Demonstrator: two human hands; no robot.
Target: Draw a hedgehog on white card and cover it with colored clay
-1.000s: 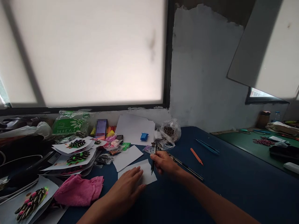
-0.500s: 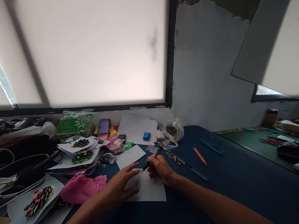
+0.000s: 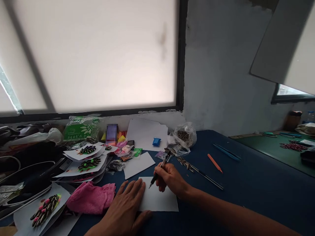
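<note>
A blank sheet of white paper lies on the dark blue tabletop in front of me. My left hand rests flat across its left edge, fingers stretched out and holding nothing. Between the thumb and fingers of my right hand is a black pen, tilted, with its tip down over the upper left part of the sheet. Whether the tip touches the paper I cannot tell. Just beyond, a second piece of white paper lies at an angle.
Left of my hand are a pink cloth and stacked sheets bearing sunflower-seed pictures. Small bags, a blue packet and a plastic bag of seeds lie farther back. To the right are an orange pen, blue tweezers and another pen.
My left hand has come down from above the sheet and now lies flat on its left edge. My right hand still holds the pen, its tip slightly lower in view.
</note>
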